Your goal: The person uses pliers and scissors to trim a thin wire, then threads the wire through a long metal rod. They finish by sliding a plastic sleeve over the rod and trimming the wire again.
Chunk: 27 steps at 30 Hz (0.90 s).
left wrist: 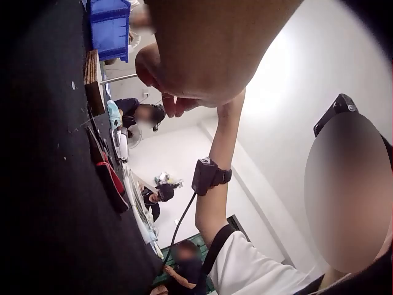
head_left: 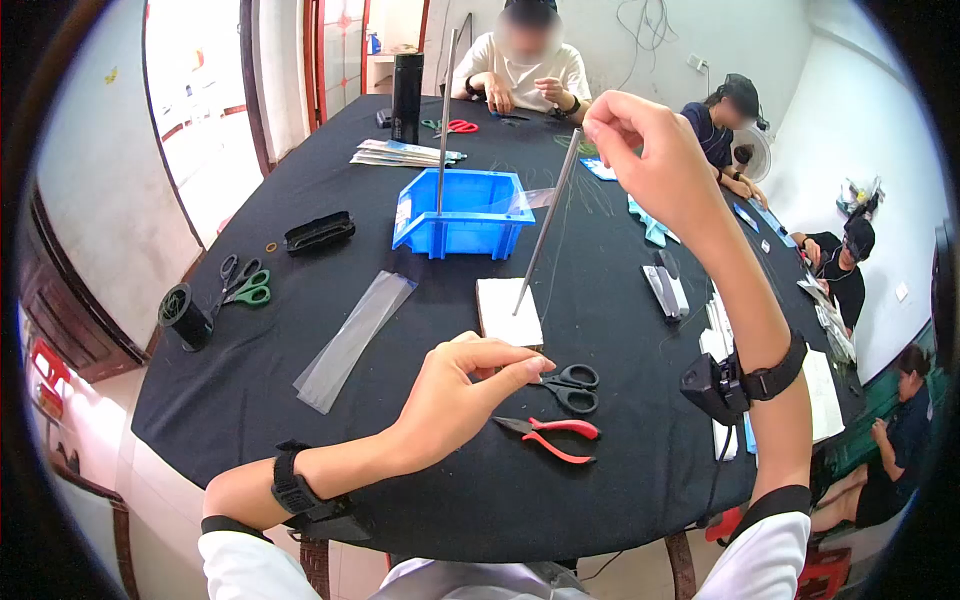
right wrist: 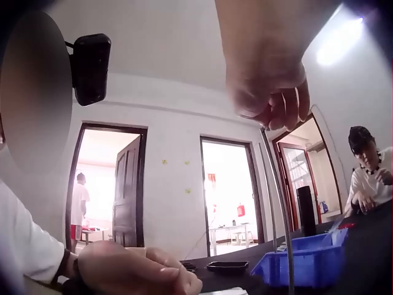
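Observation:
Low over the near table, my left hand (head_left: pixel 450 395) pinches thumb against index finger beside black-handled scissors (head_left: pixel 575 388). My right hand (head_left: pixel 655 165) is raised, its fingertips pinched together right at the top of a metal rod (head_left: pixel 548 225). The rod stands tilted on a white-topped block (head_left: pixel 508 312), whose layered wooden side shows in the left wrist view. A faint thin line (head_left: pixel 562 235) runs down near the rod between my hands; where it meets my fingers cannot be made out. Red-handled pliers (head_left: pixel 550 435) lie beyond the scissors, nearer me.
A blue bin (head_left: pixel 465 230) stands mid-table, a second upright rod (head_left: pixel 446 120) at it. Clear plastic sleeves (head_left: pixel 355 340), green-handled scissors (head_left: pixel 248 287), a line spool (head_left: pixel 185 315), a black case (head_left: pixel 320 232) and a stapler (head_left: pixel 665 285) lie around. Several people sit along the table.

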Each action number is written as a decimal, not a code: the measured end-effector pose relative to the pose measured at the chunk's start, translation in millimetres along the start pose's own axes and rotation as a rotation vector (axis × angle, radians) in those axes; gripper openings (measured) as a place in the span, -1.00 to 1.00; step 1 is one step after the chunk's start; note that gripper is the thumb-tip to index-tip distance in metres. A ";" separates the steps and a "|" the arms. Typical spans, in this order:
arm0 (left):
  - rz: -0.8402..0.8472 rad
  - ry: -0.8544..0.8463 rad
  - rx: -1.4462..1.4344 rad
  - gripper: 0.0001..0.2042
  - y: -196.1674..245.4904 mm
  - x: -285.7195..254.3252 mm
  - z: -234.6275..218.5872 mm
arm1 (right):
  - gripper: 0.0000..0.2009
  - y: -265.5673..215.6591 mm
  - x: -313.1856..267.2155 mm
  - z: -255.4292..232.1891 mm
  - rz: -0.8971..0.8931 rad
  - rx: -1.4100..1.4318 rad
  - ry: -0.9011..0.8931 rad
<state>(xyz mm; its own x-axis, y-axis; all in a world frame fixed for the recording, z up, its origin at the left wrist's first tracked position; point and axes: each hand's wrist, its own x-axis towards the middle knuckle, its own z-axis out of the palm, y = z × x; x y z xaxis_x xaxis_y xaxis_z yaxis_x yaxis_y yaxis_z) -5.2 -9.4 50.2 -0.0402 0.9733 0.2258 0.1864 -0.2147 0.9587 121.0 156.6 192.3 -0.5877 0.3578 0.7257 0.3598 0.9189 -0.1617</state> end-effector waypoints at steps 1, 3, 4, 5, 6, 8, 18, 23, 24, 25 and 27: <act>-0.005 -0.005 0.005 -0.80 -1.3 -0.1 0.5 | -0.88 0.3 0.6 -0.2 -0.040 -0.023 -0.009; -0.006 -0.003 -0.100 -0.81 -5.5 0.2 3.7 | -0.88 1.4 1.2 -0.3 -0.116 -0.067 -0.027; -0.008 -0.002 -0.152 -0.81 -6.9 0.2 4.9 | -0.87 1.9 2.0 0.0 -0.185 -0.092 -0.008; -0.014 -0.011 -0.149 -0.81 -7.8 0.3 5.4 | -0.86 2.6 3.1 0.0 -0.253 -0.117 0.011; -0.021 -0.021 -0.146 -0.81 -8.4 0.2 6.0 | -0.85 2.9 3.5 0.0 -0.320 -0.142 0.030; -0.078 -0.050 -0.170 -0.81 -7.6 -0.6 7.2 | -0.83 2.0 0.6 0.1 -0.280 -0.133 0.063; -0.189 -0.101 -0.389 -0.76 -3.5 -3.3 4.0 | -0.73 -15.6 -126.1 44.5 0.856 0.743 -1.105; -0.190 -0.088 -0.337 -0.77 6.5 -3.7 3.5 | -0.82 -40.5 -143.8 57.7 0.719 0.728 -0.991; -0.196 -0.083 -0.326 -0.77 7.1 -4.7 3.1 | -0.82 -42.0 -145.7 60.3 0.708 0.718 -0.984; -0.199 -0.077 -0.315 -0.77 7.1 -5.3 2.7 | -0.82 -42.5 -148.1 62.3 0.697 0.705 -0.975; -0.186 -0.051 -0.311 -0.78 5.0 -7.9 1.2 | -0.75 -37.8 -156.1 72.4 0.792 0.869 -1.094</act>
<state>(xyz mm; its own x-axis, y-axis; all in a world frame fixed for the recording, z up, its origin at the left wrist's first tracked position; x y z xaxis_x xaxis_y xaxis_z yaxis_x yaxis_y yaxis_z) -2.8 -18.1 53.1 0.0056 0.9991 0.0409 -0.1276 -0.0399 0.9910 146.6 78.0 36.7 -0.8107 0.3572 -0.4639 0.5345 0.1281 -0.8354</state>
